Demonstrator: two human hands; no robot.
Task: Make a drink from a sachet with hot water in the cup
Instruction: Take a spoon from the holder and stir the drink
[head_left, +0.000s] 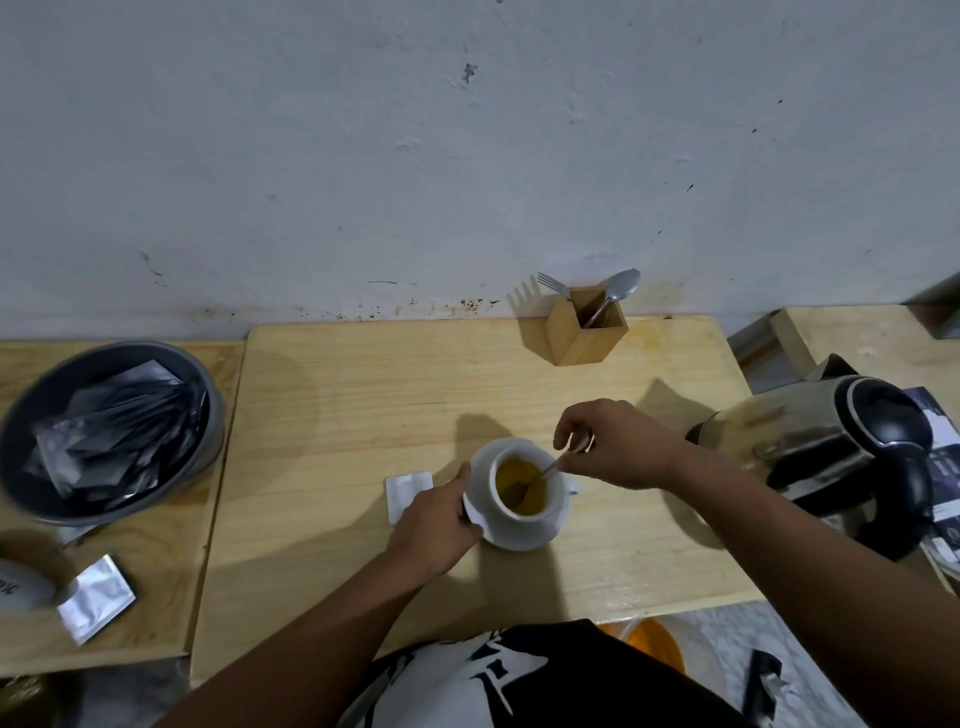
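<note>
On the pale wooden table (363, 415) (against a stained wall (363, 156)), right hand (618, 447) pinches spoon (540, 475), left hand (441, 519) grips saucer (524, 538).

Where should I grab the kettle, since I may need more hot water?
Take the kettle by its black handle on the right side, reaching with the right hand. The steel body is probably hot, and the handle faces away from the cup.

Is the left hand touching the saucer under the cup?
Touching. The head view shows the left hand gripping the saucer's left rim, fingers overlapping its edge, with no gap visible.
</note>
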